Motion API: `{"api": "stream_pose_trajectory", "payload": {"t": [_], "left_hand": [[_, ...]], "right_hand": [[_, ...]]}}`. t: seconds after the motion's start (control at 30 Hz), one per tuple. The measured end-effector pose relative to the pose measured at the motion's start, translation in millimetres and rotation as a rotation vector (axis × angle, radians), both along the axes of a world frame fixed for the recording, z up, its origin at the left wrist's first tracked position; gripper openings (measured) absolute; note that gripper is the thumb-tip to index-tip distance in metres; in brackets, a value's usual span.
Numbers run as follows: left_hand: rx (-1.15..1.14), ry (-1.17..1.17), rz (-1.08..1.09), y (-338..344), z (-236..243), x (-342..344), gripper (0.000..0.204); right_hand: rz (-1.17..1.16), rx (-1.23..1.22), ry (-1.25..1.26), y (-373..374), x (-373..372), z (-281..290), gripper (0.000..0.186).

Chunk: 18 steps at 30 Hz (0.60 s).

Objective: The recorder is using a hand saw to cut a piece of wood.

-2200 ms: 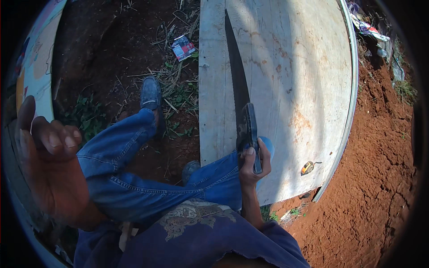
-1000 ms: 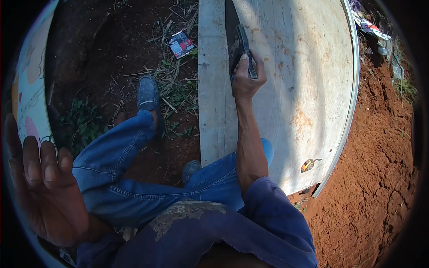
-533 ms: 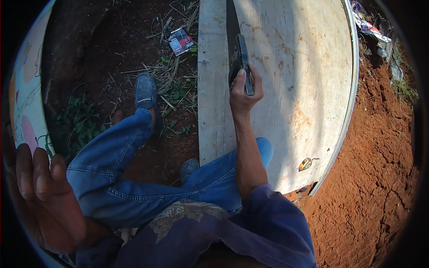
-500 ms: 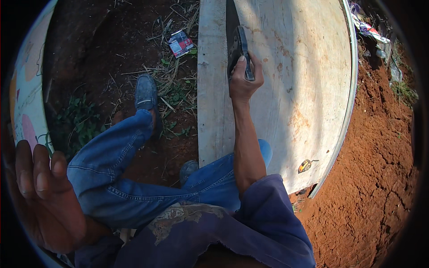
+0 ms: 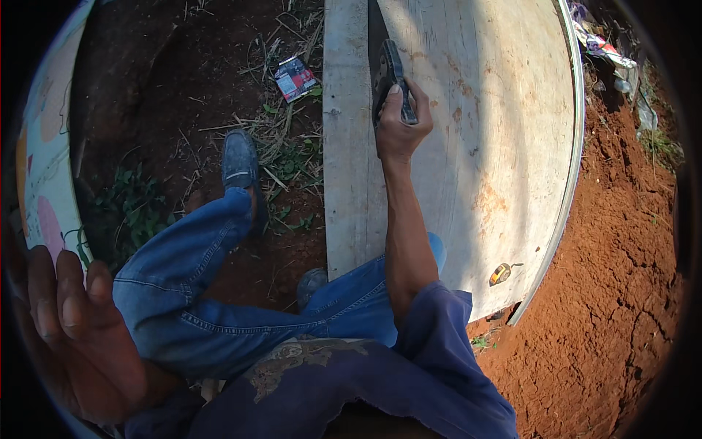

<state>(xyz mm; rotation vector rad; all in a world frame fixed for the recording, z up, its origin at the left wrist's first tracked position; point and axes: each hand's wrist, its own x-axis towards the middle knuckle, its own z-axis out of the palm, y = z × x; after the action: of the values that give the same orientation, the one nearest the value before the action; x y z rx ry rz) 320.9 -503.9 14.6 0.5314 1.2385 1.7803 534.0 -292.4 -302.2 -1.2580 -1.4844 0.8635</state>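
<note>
My right hand [image 5: 401, 133] is wrapped around the dark handle of a handsaw [image 5: 393, 66], thumb along its near side. The saw's blade runs away from me along a pale wooden board [image 5: 512, 146], near its left part, and leaves the view at the top. Whether the teeth are in the wood cannot be seen. At the lower left my left hand [image 5: 91, 344] is raised, palm showing, its fingers apart and slightly bent around nothing. One bent knee in blue jeans [image 5: 351, 304] is against the board's near left edge.
A yellow and black tape measure [image 5: 500, 274] lies on the board's near right part. A small printed packet [image 5: 295, 79] lies on the dark soil among dry stalks. A painted panel [image 5: 51, 168] stands at the far left. Reddish earth [image 5: 585, 329] and plastic litter [image 5: 613, 53] border the right side.
The handsaw and my right hand have slid slightly away from me along the board. My left hand sits a little lower in view, still open.
</note>
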Motion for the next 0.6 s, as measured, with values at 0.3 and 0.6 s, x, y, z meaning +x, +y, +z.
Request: {"api": "stream_pose_trajectory", "payload": {"t": [0.3,0.6], "left_hand": [[-0.174,0.112,0.130,-32.1,9.8,-25.4,0.055],[-0.034,-0.090,0.021,-5.7,12.6,-16.0,0.019]], "right_hand": [[0.041,-0.168,-0.021,-170.1,89.1,85.9,0.031],[-0.005,-0.105,0.004,-27.9,4.1,7.2,0.025]]}}
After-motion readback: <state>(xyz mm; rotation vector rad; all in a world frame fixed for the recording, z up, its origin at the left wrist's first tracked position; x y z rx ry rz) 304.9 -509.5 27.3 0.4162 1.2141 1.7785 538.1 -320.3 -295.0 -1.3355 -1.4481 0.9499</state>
